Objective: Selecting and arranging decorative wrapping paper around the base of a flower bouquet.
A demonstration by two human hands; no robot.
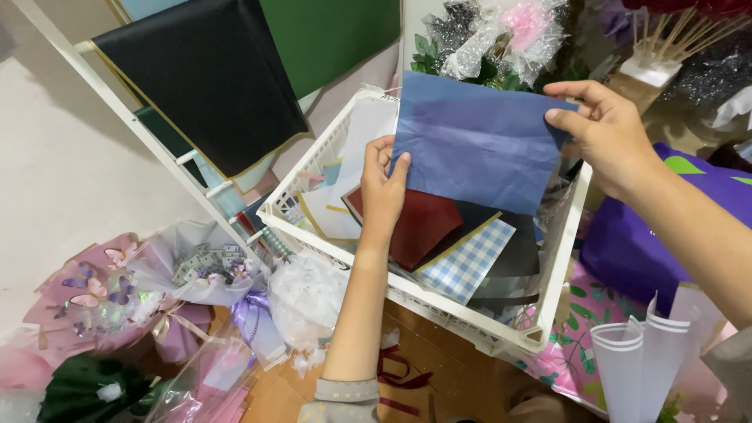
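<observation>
The left hand (383, 184) and right hand (603, 129) each pinch an edge of 1 thin blue paper sheet (478, 141), fingers closed on it. Directly below the grips sits a white slatted plastic basket (560, 266) holding a dark red sheet (423, 227) and a blue checked sheet (470, 262).

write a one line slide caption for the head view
Both hands, left hand and right hand, hold a blue paper sheet above a white basket of assorted papers.

— What's carrying everything on my feed?

— A brown wooden floor (439, 368), lower centre. On it I see a white plastic basket (560, 258) at centre, and wrapped bouquets (157, 298) at lower left.
</observation>
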